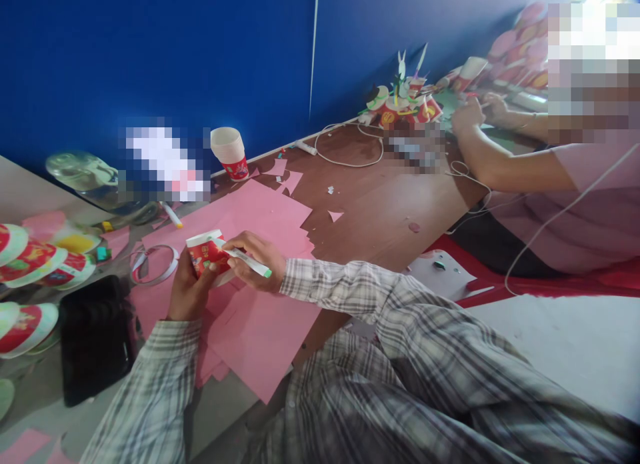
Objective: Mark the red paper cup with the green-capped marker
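Note:
My left hand (pixel 193 287) is closed around a red paper cup (pixel 206 252) with gold print and a white rim, tilted above the paper. In my right hand (pixel 257 261) is a white marker (pixel 253 261) with a green end, gripped between the fingers. The marker's other end is close to the cup; whether it touches cannot be made out. Beneath both hands lie pink paper sheets (pixel 265 344), overlapping. To the left of my left hand rests a roll of tape (pixel 155 264). A marker with an orange tip (pixel 173 215) lies behind the cup.
Stacked paper cups (pixel 230 154) stand against the blue wall (pixel 225 51). A black tablet-like slab (pixel 95 341) and decorated paper bowls (pixel 37 257) are at left. Paper crafts (pixel 405 107) and a white cable (pixel 350 163) sit farther back. At right, a co-worker's hands (pixel 470 117) work over the table.

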`<state>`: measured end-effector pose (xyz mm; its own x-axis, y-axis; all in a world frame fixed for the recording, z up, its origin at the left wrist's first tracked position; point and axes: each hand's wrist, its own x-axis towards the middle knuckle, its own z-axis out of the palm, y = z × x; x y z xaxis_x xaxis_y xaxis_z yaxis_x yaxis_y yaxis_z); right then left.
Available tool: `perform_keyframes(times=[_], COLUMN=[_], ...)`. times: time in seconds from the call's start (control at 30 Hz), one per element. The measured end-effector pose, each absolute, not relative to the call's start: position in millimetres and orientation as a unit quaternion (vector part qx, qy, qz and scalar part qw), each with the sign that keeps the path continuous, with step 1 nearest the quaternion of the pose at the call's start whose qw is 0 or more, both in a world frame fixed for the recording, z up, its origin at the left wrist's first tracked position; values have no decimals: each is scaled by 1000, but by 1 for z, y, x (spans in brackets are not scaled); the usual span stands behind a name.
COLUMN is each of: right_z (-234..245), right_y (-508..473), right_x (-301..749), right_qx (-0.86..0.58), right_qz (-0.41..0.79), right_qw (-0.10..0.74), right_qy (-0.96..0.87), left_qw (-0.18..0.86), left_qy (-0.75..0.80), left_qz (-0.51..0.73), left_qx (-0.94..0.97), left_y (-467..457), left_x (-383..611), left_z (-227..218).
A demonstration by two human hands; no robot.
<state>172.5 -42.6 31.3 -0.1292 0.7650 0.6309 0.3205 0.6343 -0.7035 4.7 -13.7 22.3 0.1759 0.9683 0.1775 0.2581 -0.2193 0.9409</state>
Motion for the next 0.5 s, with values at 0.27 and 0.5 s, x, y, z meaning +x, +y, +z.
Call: perform_keyframes(times=[0.27,0.5], right_z=[32,31], right_y=[-42,-41], right_x=[172,170], right_qx=[-401,-414], right_qz=[202,215], right_qw=[538,549], right_qy=[-713,-693], left_qw=[417,405], left_qy=[460,471], left_qz=[440,441], left_qx=[649,648], left_y=[-13,-14], left_x=[5,4], left_z=[22,22])
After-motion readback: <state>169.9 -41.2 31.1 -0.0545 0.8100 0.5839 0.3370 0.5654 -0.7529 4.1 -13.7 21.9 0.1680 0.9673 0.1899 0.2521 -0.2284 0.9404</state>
